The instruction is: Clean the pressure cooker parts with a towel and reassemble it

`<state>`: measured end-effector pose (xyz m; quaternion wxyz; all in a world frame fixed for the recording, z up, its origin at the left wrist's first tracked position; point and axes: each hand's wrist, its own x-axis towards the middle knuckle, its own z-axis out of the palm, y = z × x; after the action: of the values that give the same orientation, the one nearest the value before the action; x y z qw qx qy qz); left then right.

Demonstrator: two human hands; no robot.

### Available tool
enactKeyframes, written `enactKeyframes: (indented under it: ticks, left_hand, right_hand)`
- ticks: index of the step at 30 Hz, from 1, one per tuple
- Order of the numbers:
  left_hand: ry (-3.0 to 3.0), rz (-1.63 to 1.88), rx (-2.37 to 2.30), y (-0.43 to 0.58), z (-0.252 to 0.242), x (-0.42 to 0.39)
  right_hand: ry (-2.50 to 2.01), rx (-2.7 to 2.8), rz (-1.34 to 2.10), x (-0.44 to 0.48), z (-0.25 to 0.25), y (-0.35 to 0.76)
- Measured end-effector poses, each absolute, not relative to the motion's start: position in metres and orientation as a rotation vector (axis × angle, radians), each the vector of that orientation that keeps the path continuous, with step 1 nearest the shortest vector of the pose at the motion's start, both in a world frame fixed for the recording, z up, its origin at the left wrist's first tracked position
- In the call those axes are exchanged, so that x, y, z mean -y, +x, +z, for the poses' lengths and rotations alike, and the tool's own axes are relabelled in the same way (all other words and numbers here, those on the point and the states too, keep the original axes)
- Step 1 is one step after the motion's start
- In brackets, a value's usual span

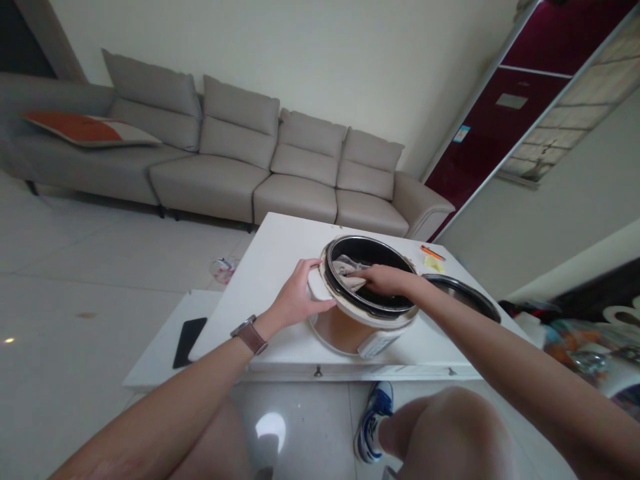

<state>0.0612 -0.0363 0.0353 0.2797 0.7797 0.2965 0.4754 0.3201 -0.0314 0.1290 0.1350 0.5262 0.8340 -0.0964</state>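
Note:
An electric cooker [345, 327] with a white rim and a tan body stands on the white table, its top uncovered and its dark inner pot [380, 250] showing. At its left side my left hand [301, 293] grips the white side handle [318, 285], thumb in front and fingers behind. My right hand [383, 279] reaches down into the pot, closed on a greyish cloth [345, 265] that lies against the inner wall. The fingertips of that hand are partly hidden by the cloth.
Right of the cooker lies a round dark-rimmed piece [467, 297], partly behind my right forearm. Beyond it are an orange pen-like tool [433, 253] and a yellow piece [434, 265]. A black flat object [189, 341] rests on the lower shelf at left. A grey sofa [300, 157] stands behind.

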Motion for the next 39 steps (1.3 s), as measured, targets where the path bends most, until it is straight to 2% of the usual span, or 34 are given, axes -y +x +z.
enactKeyframes:
  ticks: [3,7,12,17,19,22,28,33,36,39]
  left_hand:
    - [2.104,1.273,-0.801,0.061,0.035,0.036]
    - [2.115,1.268,-0.793,0.061,0.036,0.036]
    - [2.104,1.279,-0.77,0.059,0.035,0.035]
    - [2.089,1.281,-0.772,0.059,0.034,0.035]
    - [2.071,1.285,-0.767,0.06,0.033,0.036]
    - [2.037,1.267,-0.768,0.06,0.033,0.037]
    - [2.015,1.29,-0.792,0.059,0.031,0.039]
    - [1.998,1.309,-0.797,0.06,0.031,0.038]
    - [1.941,1.323,-0.824,0.059,0.031,0.034]
    - [1.856,1.341,-0.851,0.059,0.028,0.024]
  right_hand:
    - [1.379,-2.437,-0.593,0.023,0.115,0.317]
    - [1.372,-2.301,-0.87,0.025,0.123,0.325]
    - [1.463,-2.19,-0.886,0.028,0.138,0.348]
    - [1.525,-2.342,-0.62,0.035,0.137,0.348]
    - [1.483,-2.315,-0.691,0.041,0.134,0.343]
    - [1.475,-2.245,-0.972,0.047,0.131,0.337]
    - [1.794,-1.937,-1.589,0.053,0.137,0.331]
    - [2.025,-1.838,-2.108,0.062,0.162,0.329]
    - [2.273,-1.855,-2.206,0.068,0.181,0.336]
    - [2.564,-2.041,-2.093,0.072,0.199,0.351]
